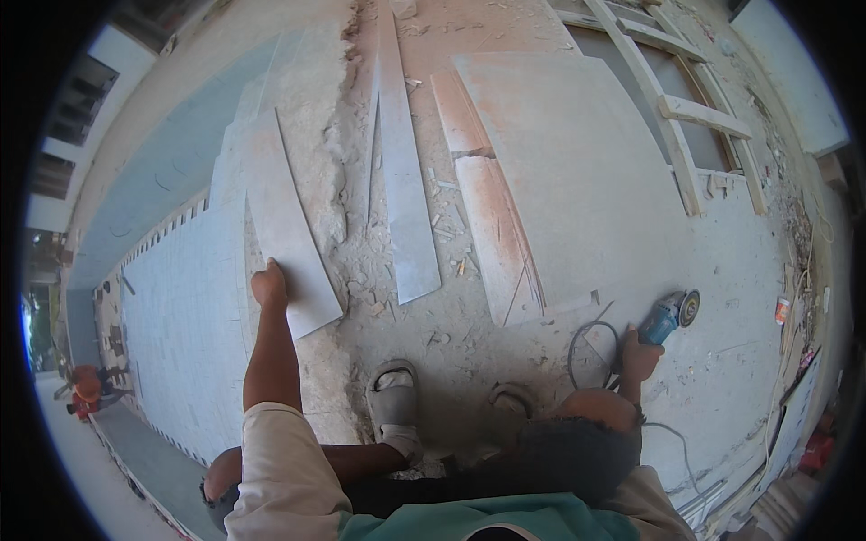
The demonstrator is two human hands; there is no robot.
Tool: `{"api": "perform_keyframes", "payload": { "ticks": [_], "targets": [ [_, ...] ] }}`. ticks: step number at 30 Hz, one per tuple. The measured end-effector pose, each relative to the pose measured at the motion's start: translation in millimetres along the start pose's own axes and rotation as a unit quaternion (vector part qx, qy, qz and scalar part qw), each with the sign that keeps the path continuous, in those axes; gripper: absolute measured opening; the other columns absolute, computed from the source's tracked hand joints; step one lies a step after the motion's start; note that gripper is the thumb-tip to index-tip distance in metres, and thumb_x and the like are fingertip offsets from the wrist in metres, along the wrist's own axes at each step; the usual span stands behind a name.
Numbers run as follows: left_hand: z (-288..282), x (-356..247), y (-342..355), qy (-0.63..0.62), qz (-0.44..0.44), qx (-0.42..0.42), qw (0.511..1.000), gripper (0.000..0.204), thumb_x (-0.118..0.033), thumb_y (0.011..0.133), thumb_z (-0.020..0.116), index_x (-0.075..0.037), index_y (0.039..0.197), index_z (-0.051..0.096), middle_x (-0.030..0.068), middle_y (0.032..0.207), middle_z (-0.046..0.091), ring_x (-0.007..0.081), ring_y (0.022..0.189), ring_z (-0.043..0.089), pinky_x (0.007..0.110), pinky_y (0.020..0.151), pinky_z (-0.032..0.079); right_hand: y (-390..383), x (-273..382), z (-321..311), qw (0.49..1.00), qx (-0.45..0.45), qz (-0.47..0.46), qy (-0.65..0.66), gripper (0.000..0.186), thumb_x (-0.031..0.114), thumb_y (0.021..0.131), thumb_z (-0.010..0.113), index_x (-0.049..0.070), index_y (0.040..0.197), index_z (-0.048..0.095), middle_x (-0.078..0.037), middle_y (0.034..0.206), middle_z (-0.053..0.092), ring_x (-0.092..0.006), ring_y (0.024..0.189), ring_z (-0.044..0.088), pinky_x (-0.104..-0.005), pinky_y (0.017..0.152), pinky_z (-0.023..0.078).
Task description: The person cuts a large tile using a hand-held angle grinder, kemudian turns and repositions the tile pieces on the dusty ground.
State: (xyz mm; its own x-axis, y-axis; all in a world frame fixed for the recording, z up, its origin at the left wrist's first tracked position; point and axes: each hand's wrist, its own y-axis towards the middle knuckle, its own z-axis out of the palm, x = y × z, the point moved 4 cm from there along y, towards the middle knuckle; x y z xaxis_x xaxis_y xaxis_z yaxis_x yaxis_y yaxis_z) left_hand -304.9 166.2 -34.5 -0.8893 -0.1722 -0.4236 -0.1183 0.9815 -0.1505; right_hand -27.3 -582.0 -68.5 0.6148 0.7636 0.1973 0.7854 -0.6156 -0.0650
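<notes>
My left hand [269, 284] is closed on the left edge of a long pale tile strip [287, 221], which lies slanted over the rough concrete ledge. Out to my right, my right hand [639, 358] grips a blue angle grinder [663, 323] by its body, low over the floor. The grinder's cutting disc [689, 307] points away to the right. Its dark cable [573, 353] loops beside my right knee. Between the hands lies a large grey tile slab [577, 180], with a broken reddish-dusted tile piece [492, 234] along its left side.
Another narrow tile strip [406, 198] lies amid rubble ahead of my sandalled foot [393, 397]. A wooden ladder-like frame [672, 108] rests at the far right. Pale tiled flooring [185, 298] extends to the left. A paper cup [782, 311] stands near the right-hand debris.
</notes>
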Motion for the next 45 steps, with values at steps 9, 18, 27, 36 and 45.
{"api": "perform_keyframes", "payload": {
  "ticks": [9, 18, 27, 36, 45],
  "targets": [
    [22, 9, 30, -0.247, -0.086, 0.03, 0.965, 0.066, -0.03, 0.077, 0.075, 0.016, 0.119, 0.056, 0.0264, 0.119, 0.062, 0.0359, 0.104, 0.062, 0.041, 0.09, 0.05, 2, -4, -8, 0.999, 0.016, 0.026, 0.042, 0.089, 0.056, 0.067, 0.079, -0.007, 0.118, 0.044, -0.027, 0.112, 0.06, -0.0439, 0.104, 0.062, -0.05, 0.089, 0.05],
    [16, -22, 11, -0.179, 0.006, -0.007, 0.984, 0.058, -0.035, 0.077, 0.075, 0.017, 0.1, 0.064, 0.0277, 0.099, 0.068, 0.0363, 0.089, 0.066, 0.044, 0.081, 0.052, 0, -13, -10, 0.997, 0.03, 0.047, 0.05, 0.091, 0.057, 0.068, 0.078, -0.008, 0.121, 0.042, -0.028, 0.116, 0.057, -0.0433, 0.105, 0.061, -0.0494, 0.09, 0.049],
    [70, -184, -176, -0.327, 0.191, 0.322, 0.868, 0.037, -0.026, 0.087, 0.073, 0.002, 0.104, 0.057, 0.004, 0.083, 0.059, 0.0095, 0.071, 0.054, 0.023, 0.06, 0.043, -7, 1, -12, 0.998, 0.014, 0.011, 0.067, 0.09, 0.053, 0.068, 0.079, -0.008, 0.122, 0.041, -0.03, 0.115, 0.057, -0.045, 0.105, 0.06, -0.0496, 0.09, 0.049],
    [180, -252, -307, -0.251, 0.19, 0.537, 0.782, 0.03, -0.025, 0.088, 0.071, 0.0, 0.092, 0.055, 0.0017, 0.075, 0.053, 0.0108, 0.06, 0.05, 0.026, 0.051, 0.042, -7, 10, -13, 0.995, 0.041, 0.024, 0.089, 0.085, 0.049, 0.07, 0.08, -0.007, 0.121, 0.041, -0.027, 0.113, 0.056, -0.0429, 0.104, 0.059, -0.0498, 0.087, 0.049],
    [195, -263, -347, -0.287, 0.088, 0.514, 0.804, 0.022, -0.018, 0.088, 0.07, -0.002, 0.088, 0.055, 0.0039, 0.074, 0.053, 0.014, 0.058, 0.052, 0.03, 0.05, 0.045, -11, 6, -24, 0.994, 0.049, 0.048, 0.091, 0.09, 0.05, 0.07, 0.08, -0.008, 0.126, 0.039, -0.026, 0.117, 0.055, -0.0412, 0.109, 0.056, -0.048, 0.089, 0.049]
  ]
}}
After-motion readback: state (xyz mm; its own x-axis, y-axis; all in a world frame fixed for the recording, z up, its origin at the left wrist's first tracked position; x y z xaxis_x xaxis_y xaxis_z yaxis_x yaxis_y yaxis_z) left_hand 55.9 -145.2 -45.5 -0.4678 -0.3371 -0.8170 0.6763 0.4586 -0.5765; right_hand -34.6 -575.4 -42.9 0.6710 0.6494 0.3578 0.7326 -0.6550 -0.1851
